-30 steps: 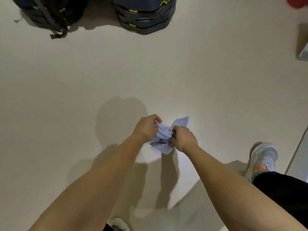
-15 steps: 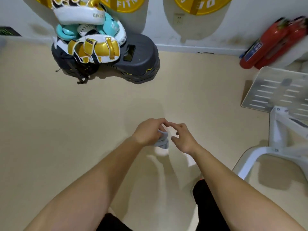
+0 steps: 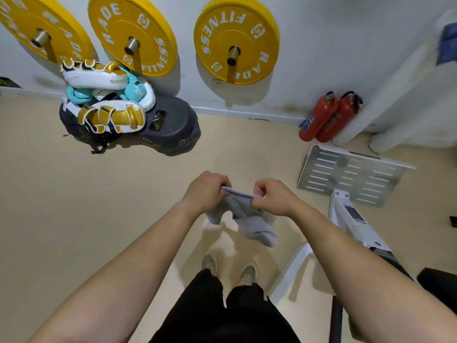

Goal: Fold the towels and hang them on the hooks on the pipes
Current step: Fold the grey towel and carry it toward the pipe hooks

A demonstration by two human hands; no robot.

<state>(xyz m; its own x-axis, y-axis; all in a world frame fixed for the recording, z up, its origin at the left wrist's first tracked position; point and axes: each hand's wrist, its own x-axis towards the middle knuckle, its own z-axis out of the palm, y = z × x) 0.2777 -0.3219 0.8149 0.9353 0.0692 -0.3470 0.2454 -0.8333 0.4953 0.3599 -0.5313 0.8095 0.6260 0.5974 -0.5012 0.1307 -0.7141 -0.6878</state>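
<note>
towel point(image 3: 254, 226) is being shown plain pale grey-blue | weight plates point(image 3: 249, 33) are being shown yellow with white lettering | fire extinguishers point(image 3: 326, 117) are being shown red | pads point(image 3: 111, 117) are being shown white, gold and teal | floor point(image 3: 74, 206) is being shown plain beige | trousers point(image 3: 217, 315) are being shown black

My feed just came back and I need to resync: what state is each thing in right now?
towel: top edge stretched between both hands, rest hanging loose
left hand: grips towel edge
right hand: grips towel edge
weight plates: hung on the wall
fire extinguishers: upright against the wall
</note>
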